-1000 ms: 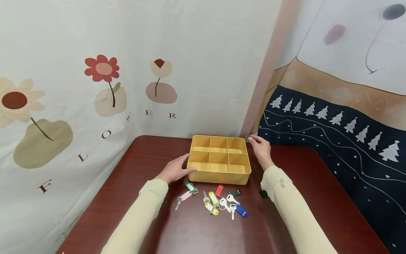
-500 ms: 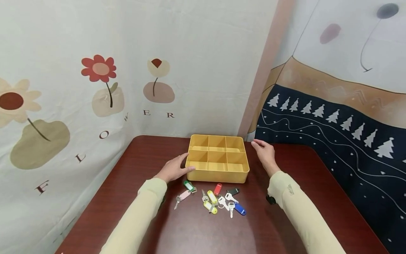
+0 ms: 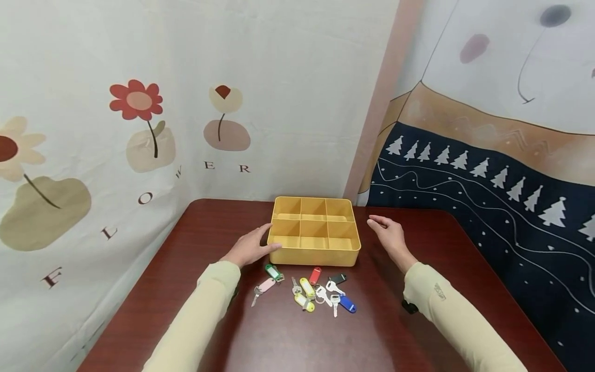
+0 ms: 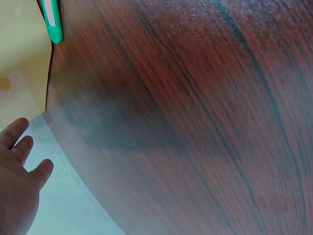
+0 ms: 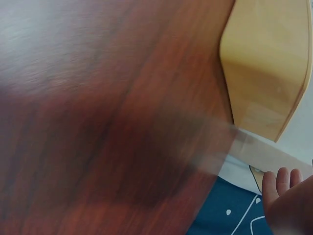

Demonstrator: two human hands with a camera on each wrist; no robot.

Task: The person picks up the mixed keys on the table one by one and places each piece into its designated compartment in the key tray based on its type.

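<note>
A yellow box (image 3: 313, 256) with several compartments stands at the far side of the dark red table. My left hand (image 3: 248, 249) is at its left side, thumb over the near left corner and fingers along the wall. In the left wrist view the fingers of that hand (image 4: 22, 161) look spread and relaxed beside the box wall (image 4: 22, 58). My right hand (image 3: 389, 236) hovers to the right of the box, apart from it, holding nothing. Its fingers are loosely bent. The right wrist view has this hand (image 5: 291, 196) at the lower right corner, below the box's side (image 5: 266, 63).
In front of the box lie several keys with coloured tags: green (image 3: 273, 272), pink (image 3: 267, 284), yellow (image 3: 307, 288), red (image 3: 315, 275), black (image 3: 338, 279) and blue (image 3: 347, 304). Printed cloth (image 3: 297, 103) hangs behind the table (image 3: 297, 343).
My right hand has drawn away from the box's far right corner, moving right and toward me. The left hand has stayed at the box. The head view has shifted slightly.
</note>
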